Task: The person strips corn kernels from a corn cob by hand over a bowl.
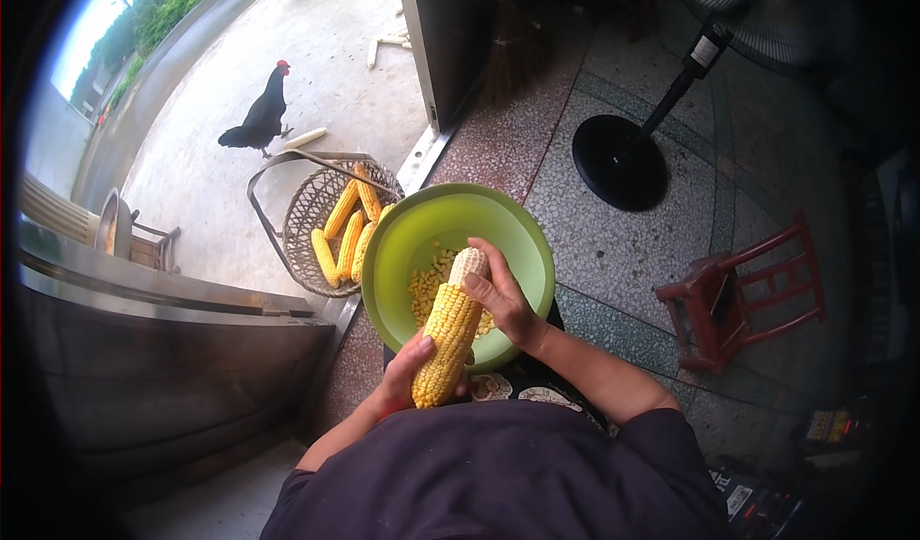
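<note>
An ear of dried yellow corn (pixel 449 339) slants over a green plastic basin (pixel 392 245). Its far end is bare pale cob, while kernels cover the rest. My left hand (pixel 406 371) grips the ear low down, near its thick end. Around the bare tip my right hand (pixel 507 299) is closed, the thumb lying across the edge where the kernels begin. Loose kernels (pixel 425 288) lie on the basin's bottom, partly hidden by the ear and my hands. The basin sits in front of my body, its support mostly out of sight.
Left of the basin, a woven basket (pixel 298 216) with a strap handle holds several ears of corn (pixel 350 242). Outside the doorway stands a black chicken (pixel 260 112) by a bare cob (pixel 305 138). A pedestal fan (pixel 622 163) and a small red chair (pixel 719 303) are on the right.
</note>
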Tool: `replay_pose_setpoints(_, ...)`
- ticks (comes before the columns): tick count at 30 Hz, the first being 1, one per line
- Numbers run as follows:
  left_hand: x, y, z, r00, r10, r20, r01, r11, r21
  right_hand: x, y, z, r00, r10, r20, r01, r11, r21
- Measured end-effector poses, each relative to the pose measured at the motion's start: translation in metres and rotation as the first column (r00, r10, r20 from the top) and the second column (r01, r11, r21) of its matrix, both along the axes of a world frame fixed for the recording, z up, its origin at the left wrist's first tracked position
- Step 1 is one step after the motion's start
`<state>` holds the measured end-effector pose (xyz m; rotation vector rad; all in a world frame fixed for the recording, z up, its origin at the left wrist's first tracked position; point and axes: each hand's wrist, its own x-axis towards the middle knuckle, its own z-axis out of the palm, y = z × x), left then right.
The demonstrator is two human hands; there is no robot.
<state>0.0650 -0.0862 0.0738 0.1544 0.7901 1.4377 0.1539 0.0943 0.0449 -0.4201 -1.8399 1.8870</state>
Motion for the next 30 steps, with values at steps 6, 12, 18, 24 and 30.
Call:
replay_pose_setpoints(6, -0.002, -0.004, -0.004, 0.989, -0.014, 0.144, 0.011, 1.0, 0.019, 0.006, 0.008, 0.012, 0.992, 0.103, 0.078, -0.077, 0.955, -0.288)
replay_pose_setpoints(12, -0.001, -0.004, -0.004, 0.983, 0.004, 0.181, -0.009, 1.0, 0.026, 0.002, 0.008, 0.004, 0.986, 0.155, -0.062, -0.161, 0.981, -0.108)
replay_pose_setpoints(18, -0.002, -0.004, -0.003, 0.984, -0.011, 0.176, 0.01, 1.0, 0.011, 0.002, 0.004, 0.004, 0.986, 0.144, -0.085, -0.162, 0.948, -0.272)
replay_pose_setpoints(24, -0.001, -0.003, -0.006, 0.972, -0.009, 0.233, -0.006, 0.998, 0.065, 0.004, 0.002, 0.004, 0.99, 0.127, -0.064, -0.138, 0.967, -0.215)
replay_pose_setpoints(30, -0.001, -0.006, -0.013, 0.89, -0.004, 0.456, -0.042, 0.995, 0.09, 0.004, -0.002, 0.004, 0.998, 0.06, -0.025, -0.065, 0.912, -0.405)
